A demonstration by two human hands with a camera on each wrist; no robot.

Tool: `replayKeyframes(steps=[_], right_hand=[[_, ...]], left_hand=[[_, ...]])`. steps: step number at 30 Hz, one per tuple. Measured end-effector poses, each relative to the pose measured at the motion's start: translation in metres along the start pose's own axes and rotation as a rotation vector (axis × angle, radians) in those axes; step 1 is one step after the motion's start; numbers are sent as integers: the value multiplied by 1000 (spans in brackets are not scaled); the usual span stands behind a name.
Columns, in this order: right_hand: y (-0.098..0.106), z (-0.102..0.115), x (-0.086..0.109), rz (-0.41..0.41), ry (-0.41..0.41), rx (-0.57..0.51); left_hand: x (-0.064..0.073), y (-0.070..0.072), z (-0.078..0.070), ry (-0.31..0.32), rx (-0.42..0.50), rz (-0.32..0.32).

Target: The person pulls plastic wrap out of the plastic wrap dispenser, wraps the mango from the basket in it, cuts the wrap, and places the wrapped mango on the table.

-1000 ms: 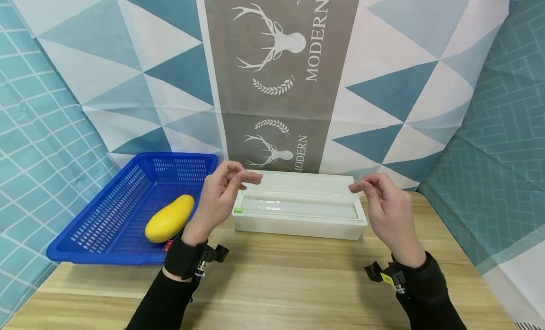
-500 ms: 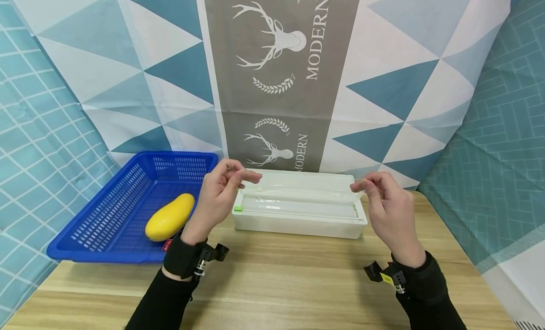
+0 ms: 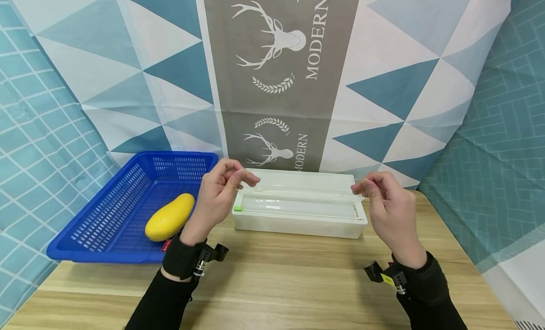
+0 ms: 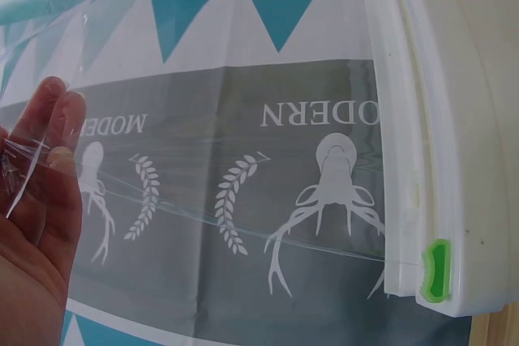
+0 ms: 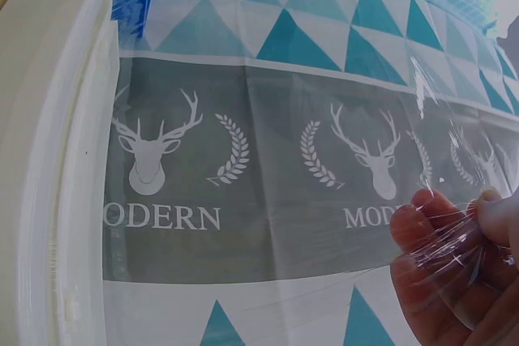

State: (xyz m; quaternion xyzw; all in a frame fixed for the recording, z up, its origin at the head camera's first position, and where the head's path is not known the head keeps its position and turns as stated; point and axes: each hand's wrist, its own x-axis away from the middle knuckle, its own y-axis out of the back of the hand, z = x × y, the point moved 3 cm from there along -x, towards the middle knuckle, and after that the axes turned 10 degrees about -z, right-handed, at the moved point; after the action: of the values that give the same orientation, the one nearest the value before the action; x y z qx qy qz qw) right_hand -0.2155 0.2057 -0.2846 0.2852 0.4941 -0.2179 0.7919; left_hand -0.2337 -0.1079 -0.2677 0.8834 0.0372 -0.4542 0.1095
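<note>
A sheet of clear cling film (image 5: pixel 420 91) stretches between both hands and runs down to a white cling film dispenser (image 3: pixel 298 227) on the table. One side of the sheet is bunched into creases in the left hand (image 3: pixel 218 192), whose thumb pinches it while other fingers extend. Over the dispenser's opposite end, the right hand (image 3: pixel 393 209) pinches the other side between thumb and curled fingers, with crumpled film across them in the right wrist view. Both hands are raised above the box. A green slider (image 4: pixel 438 271) sits at the dispenser's left end.
To the left stands a blue plastic basket (image 3: pixel 106 254) with a yellow mango-like fruit (image 3: pixel 170 218) inside. Wood-grain table (image 3: pixel 289 278) extends in front of the dispenser. A patterned cloth backdrop (image 3: pixel 276 98) rises close behind, with tiled-pattern sheets at both sides.
Both hands stay almost in place, gripping the film. Their fingertips have drifted very slightly apart, the left one leftward and the right one rightward. Dispenser and basket look unmoved.
</note>
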Motion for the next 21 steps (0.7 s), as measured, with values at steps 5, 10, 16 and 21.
replayKeyframes(steps=[5,10,16,21], right_hand=[[0,2,-1,-11,7,4],[1,6,-3,-12,8,1],[3,6,-3,-15,10,4],[5,8,-4,-28,26,5]], left_hand=[[0,0,-1,-7,-1,-6],[0,0,-3,-14,-1,-11],[0,1,-6,-23,1,-18],[0,1,-7,-31,-5,-26]])
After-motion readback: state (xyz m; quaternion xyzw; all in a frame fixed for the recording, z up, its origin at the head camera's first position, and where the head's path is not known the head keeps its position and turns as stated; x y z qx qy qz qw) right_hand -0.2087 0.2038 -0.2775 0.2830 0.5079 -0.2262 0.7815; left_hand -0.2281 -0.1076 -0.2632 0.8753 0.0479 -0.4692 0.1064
